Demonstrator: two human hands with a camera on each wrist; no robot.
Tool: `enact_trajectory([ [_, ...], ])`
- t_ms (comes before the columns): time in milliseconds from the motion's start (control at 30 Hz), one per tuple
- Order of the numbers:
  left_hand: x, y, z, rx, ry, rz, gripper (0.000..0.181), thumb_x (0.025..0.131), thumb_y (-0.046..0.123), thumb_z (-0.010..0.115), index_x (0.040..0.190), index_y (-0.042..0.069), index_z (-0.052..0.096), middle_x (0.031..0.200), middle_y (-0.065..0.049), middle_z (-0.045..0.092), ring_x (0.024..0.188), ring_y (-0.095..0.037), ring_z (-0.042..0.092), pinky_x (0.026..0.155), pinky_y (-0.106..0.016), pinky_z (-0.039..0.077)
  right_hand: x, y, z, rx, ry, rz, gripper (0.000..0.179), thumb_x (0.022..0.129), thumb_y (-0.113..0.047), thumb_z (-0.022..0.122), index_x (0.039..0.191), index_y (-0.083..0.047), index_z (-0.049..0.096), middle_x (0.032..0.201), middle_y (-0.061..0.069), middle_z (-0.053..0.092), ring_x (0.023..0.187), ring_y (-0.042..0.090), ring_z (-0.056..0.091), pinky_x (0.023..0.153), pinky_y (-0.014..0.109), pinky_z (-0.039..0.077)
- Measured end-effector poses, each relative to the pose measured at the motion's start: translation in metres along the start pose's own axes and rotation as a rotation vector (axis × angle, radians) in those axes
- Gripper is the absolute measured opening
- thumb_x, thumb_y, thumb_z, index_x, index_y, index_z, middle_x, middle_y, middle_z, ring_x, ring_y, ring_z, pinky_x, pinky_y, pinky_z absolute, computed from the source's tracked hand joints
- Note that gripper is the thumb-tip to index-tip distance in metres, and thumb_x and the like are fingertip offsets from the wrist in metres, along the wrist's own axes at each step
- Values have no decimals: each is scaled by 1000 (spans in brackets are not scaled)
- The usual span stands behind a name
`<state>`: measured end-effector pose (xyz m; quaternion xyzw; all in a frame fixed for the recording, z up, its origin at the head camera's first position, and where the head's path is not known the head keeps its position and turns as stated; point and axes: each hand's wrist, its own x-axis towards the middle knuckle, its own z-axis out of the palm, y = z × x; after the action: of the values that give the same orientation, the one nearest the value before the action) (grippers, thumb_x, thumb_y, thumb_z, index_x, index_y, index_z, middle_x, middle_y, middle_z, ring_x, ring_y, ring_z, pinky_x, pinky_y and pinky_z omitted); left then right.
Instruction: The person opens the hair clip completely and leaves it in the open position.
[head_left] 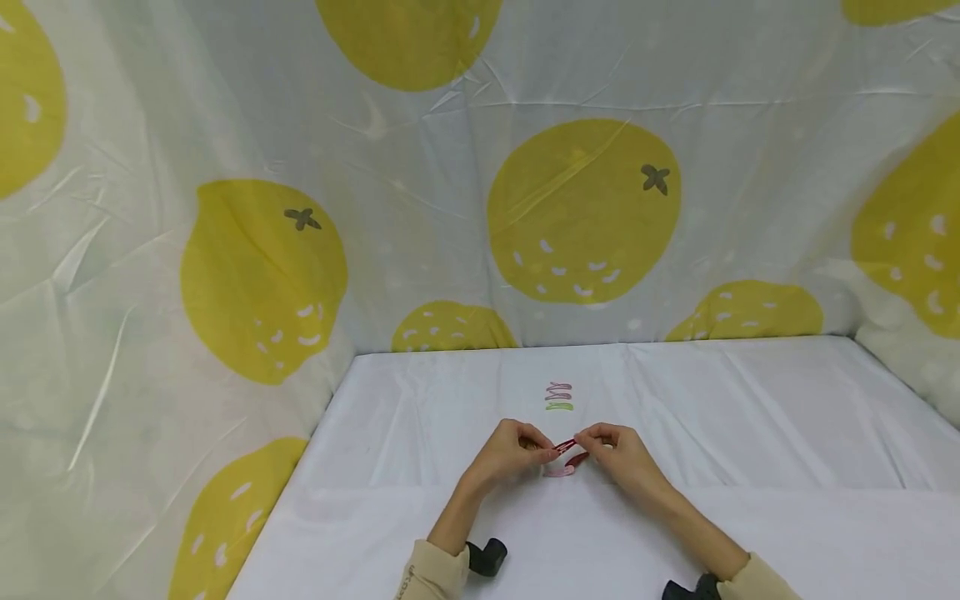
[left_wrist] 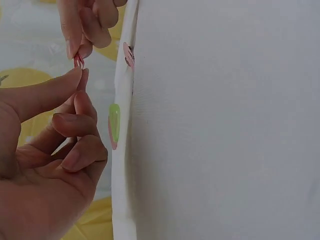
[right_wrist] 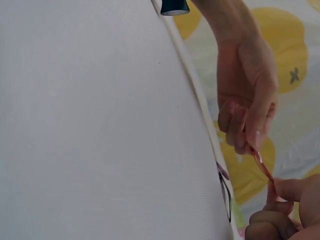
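A red snap hair clip (head_left: 566, 447) is held in the air between both hands, just above the white table. My left hand (head_left: 512, 450) pinches one end between thumb and index finger, its other fingers curled in. At the opposite end, the thumb and index finger of my right hand (head_left: 624, 457) pinch the same hair clip (right_wrist: 262, 166). Below them on the cloth lie a dark red hair clip (head_left: 576, 459) and a pink hair clip (head_left: 558, 472).
Farther back, two pinkish hair clips (head_left: 558, 396) and a green hair clip (head_left: 558, 407) lie in a short column. A white cloth covers the table (head_left: 420, 533). A lemon-print curtain (head_left: 420, 208) hangs behind and at the sides.
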<state>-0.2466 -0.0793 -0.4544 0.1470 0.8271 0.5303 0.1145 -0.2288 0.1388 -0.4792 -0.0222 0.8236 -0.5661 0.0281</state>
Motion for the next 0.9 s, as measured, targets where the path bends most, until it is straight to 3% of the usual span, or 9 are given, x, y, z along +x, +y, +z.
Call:
enact_trajectory([
  [200,2,2,0,-41,80,71,14,90,11,80,92,-2,79,86,-15,74,70,-8,55,62,-19,43,3,2,-1,63,4,30,24,97,-23,72,101,0,76,86,1,73,75,6,47,65,21,36],
  [400,6,2,4,-107,97,129,13,86,6,83,94,-4,79,91,-24,73,68,-7,51,61,-17,41,2,0,-1,139,-88,31,28,99,-22,69,105,5,75,81,0,72,66,2,42,61,20,33],
  [567,6,3,8,-86,92,132,12,88,6,80,93,-5,78,89,-21,73,67,-5,52,60,-17,41,-1,-3,-1,85,-167,-53,26,100,-22,67,106,2,76,92,7,78,79,1,54,70,19,40],
  [600,5,4,7,-73,87,128,12,88,6,80,92,-5,78,87,-20,73,67,-5,52,60,-17,41,-1,-4,-2,58,-159,-75,25,100,-23,68,105,-1,77,95,7,78,84,1,57,73,19,42],
  [733,2,7,5,8,20,109,10,87,6,79,89,-4,78,79,-10,71,65,-5,52,59,-17,41,-2,-8,-4,37,-123,-134,20,97,-26,73,106,-9,76,90,11,73,76,10,67,63,20,40],
  [900,-1,6,5,63,-83,87,9,87,8,78,88,-1,78,73,4,66,61,-2,52,56,-18,41,-4,-7,-5,83,-147,-206,18,95,-21,75,104,-5,76,93,17,75,73,20,75,62,19,43],
])
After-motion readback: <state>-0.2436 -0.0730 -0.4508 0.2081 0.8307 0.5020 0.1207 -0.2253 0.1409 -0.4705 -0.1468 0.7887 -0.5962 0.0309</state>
